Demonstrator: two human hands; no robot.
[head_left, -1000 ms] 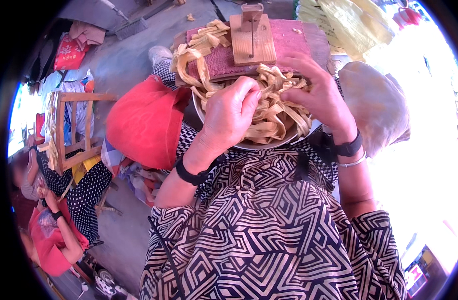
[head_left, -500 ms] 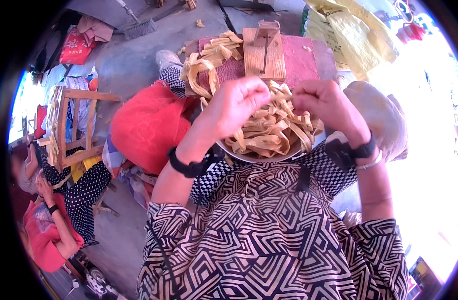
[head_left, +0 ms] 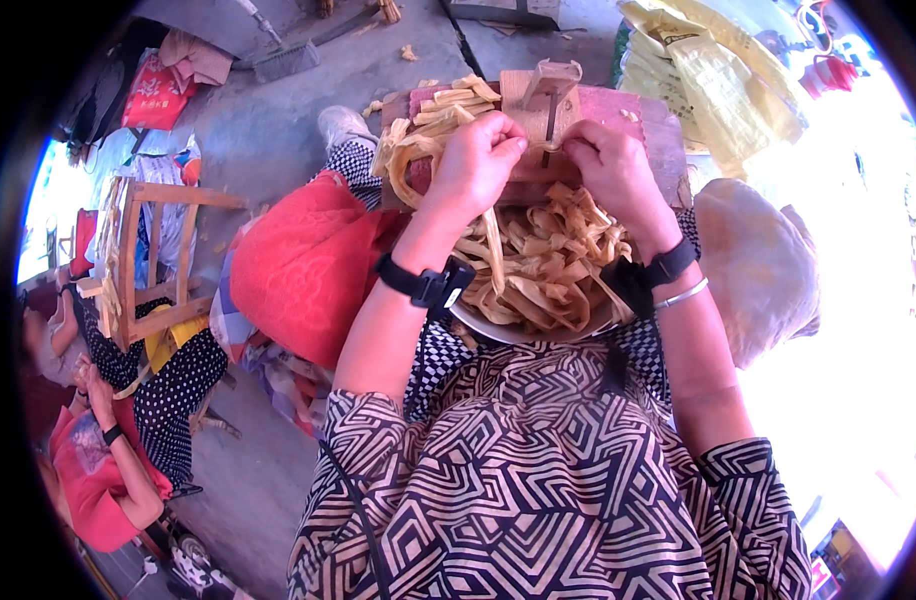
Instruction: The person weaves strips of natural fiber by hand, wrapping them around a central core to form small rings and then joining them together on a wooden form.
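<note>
Both hands are over the near side of a wooden block (head_left: 518,90) with a raised wooden piece and a thin dark bar. My left hand (head_left: 473,168) pinches the left end of a thin tan strip (head_left: 540,147), and its tail seems to hang below the palm. Closed at the strip's other end is my right hand (head_left: 618,172). The strip runs taut across the block near the dark bar. Just below sits a light-rimmed bowl (head_left: 508,335) on my lap, heaped with curled, flat tan strips (head_left: 553,265) that look like dried plant material.
The block stands on a board with a red cloth (head_left: 633,115); a bundle of folded strips (head_left: 448,115) lies at its left. Red cloth (head_left: 308,265) covers my left knee. A wooden chair frame (head_left: 158,260) and another person (head_left: 108,460) are at the left. Yellow sacks (head_left: 718,90) lie far right.
Both hands have moved away from me, from above the bowl to the block, and a strip now spans between them. The view has shifted slightly.
</note>
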